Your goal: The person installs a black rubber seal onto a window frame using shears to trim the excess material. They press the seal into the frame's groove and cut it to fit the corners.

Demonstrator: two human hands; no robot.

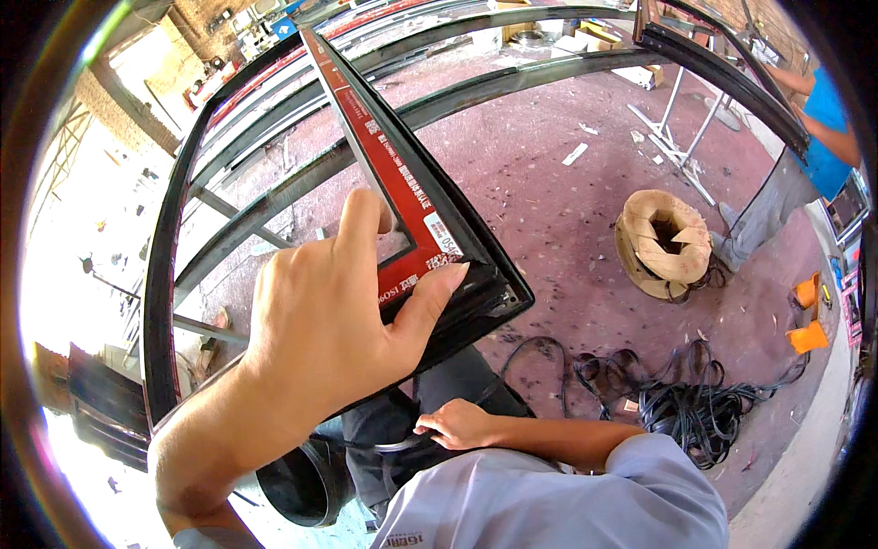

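Note:
My left hand [320, 311] is closed over the near corner of a black window frame [485, 265] covered with red printed film [398, 206]. Its thumb presses on the frame's face and the index finger bends at the inner edge; the other fingers are hidden. A pale label [442, 233] sticks on the film near that corner. Lower down, my right hand [457, 425] rests close to my dark-trousered leg, below the frame's near edge. Its fingers are curled, and what they hold, if anything, is too small to make out.
Tangled black rubber strip [700, 412] lies on the reddish floor at right. Beyond stands a cardboard-wrapped roll [665, 240]. A person in blue [828, 128] is beside another dark frame [722, 78] at far right. Orange pieces [807, 337] lie near the wall; dark rails [540, 73] cross behind.

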